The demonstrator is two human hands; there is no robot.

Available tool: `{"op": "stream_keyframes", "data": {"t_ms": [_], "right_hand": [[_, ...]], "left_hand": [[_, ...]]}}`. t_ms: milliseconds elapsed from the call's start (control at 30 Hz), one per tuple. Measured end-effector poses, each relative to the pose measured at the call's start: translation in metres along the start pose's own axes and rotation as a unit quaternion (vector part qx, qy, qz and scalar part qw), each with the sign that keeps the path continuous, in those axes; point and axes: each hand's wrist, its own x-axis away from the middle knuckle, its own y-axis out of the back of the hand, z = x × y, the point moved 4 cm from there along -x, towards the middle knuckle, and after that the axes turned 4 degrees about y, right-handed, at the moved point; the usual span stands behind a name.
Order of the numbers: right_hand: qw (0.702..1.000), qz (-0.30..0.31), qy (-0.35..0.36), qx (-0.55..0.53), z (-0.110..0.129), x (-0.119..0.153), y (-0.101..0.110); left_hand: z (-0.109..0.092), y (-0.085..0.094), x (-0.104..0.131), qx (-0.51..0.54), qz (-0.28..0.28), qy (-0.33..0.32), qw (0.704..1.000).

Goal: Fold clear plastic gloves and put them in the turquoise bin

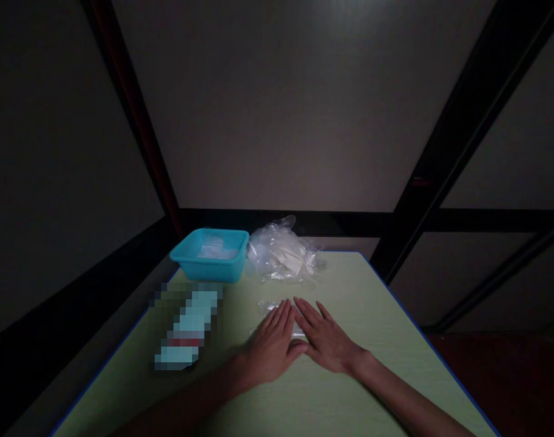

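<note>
My left hand (275, 343) lies flat, palm down, with its fingers stretched forward. Beside it my right hand (324, 334) is also spread flat, and the two meet near the fingertips and thumbs. Beneath both hands is a small clear plastic bag (298, 331), mostly covered by them; a crinkled edge shows past the left fingers. What the bag contains, if anything, is hidden. Neither hand grips anything.
A blue plastic basket (213, 270) with white packets inside stands at the table's far left. Beside it lies a crumpled heap of clear plastic bags (281, 252). A pixelated pale-blue object (192, 328) rests on the pale green table (377, 303). Wall panels rise behind.
</note>
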Motion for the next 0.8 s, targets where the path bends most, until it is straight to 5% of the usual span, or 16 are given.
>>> {"op": "stream_keyframes", "data": {"t_ms": [200, 533, 667, 800], "right_hand": [[1.0, -0.028, 0.002, -0.007, -0.002, 0.001, -0.002], [0.995, -0.006, -0.041, -0.089, 0.001, -0.001, 0.012], [0.988, -0.048, -0.057, -0.134, -0.01, -0.008, 0.025], [0.985, -0.076, -0.063, -0.144, -0.021, -0.017, 0.034]], "left_hand": [[0.018, -0.015, 0.015, -0.084, -0.083, 0.01, 0.993], [0.058, 0.0, 0.031, -0.073, -0.087, 0.039, 0.993], [0.047, 0.015, 0.042, -0.059, -0.081, 0.026, 0.995], [0.02, 0.027, 0.063, -0.022, -0.048, -0.089, 0.995]]}}
